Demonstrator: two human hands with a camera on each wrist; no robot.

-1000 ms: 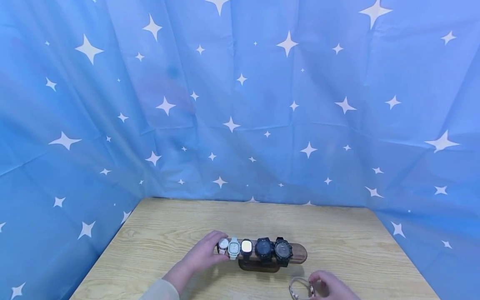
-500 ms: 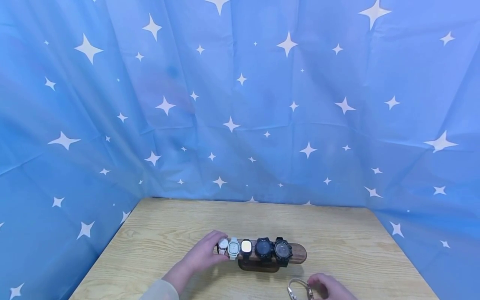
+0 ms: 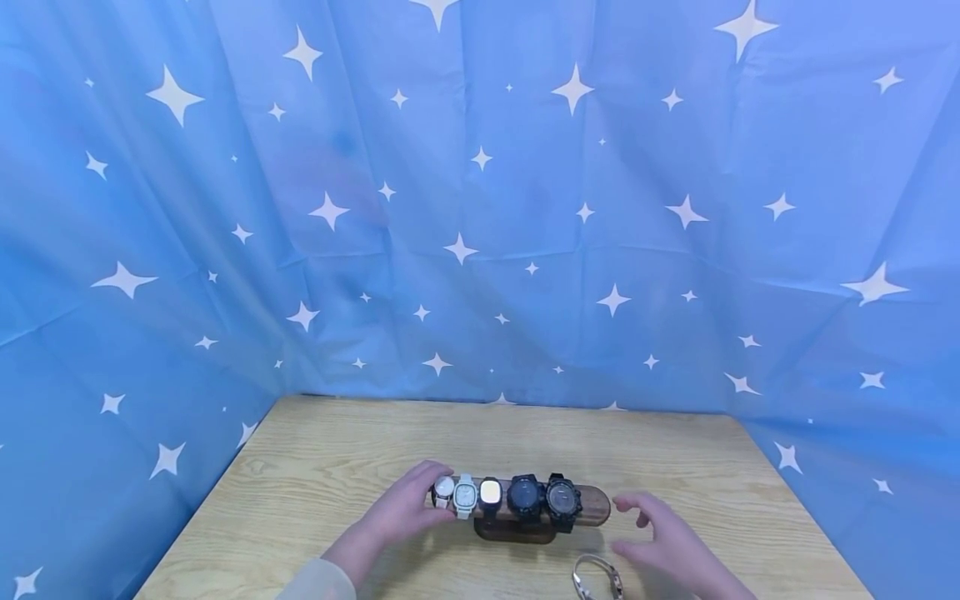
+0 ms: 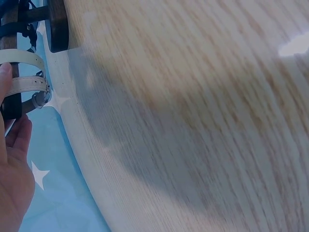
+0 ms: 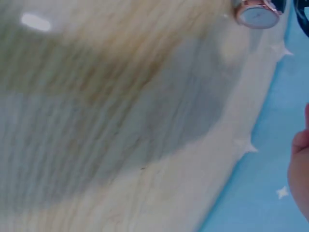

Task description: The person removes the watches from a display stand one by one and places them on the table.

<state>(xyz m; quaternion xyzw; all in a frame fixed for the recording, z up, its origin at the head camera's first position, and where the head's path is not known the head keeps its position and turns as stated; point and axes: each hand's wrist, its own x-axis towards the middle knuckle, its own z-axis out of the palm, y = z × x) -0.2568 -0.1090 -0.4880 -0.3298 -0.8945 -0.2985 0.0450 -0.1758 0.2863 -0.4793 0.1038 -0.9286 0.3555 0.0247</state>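
My left hand (image 3: 405,506) grips the left end of a dark wooden watch stand (image 3: 596,506), fingers behind and thumb in front. In the left wrist view the thumb lies at a cream strap (image 4: 21,56). Along the bar sit a small white round watch (image 3: 444,487), a pale square watch (image 3: 466,497), a black watch with a bright square face (image 3: 491,492) and two big black watches (image 3: 562,498). My right hand (image 3: 660,542) holds nothing, fingers curved and apart, just right of the bar's end. Below it, a rose-gold wristwatch (image 5: 259,17) with a looped band lies on the table.
The stand's dark base (image 3: 515,532) sits on a light wood-grain table (image 3: 337,442). A blue curtain with white stars (image 3: 480,250) hangs behind the table and along both sides.
My right hand has let go of the rose-gold wristwatch and moved up towards the stand's right end. The wristwatch stays on the table. My left hand keeps its grip on the stand.
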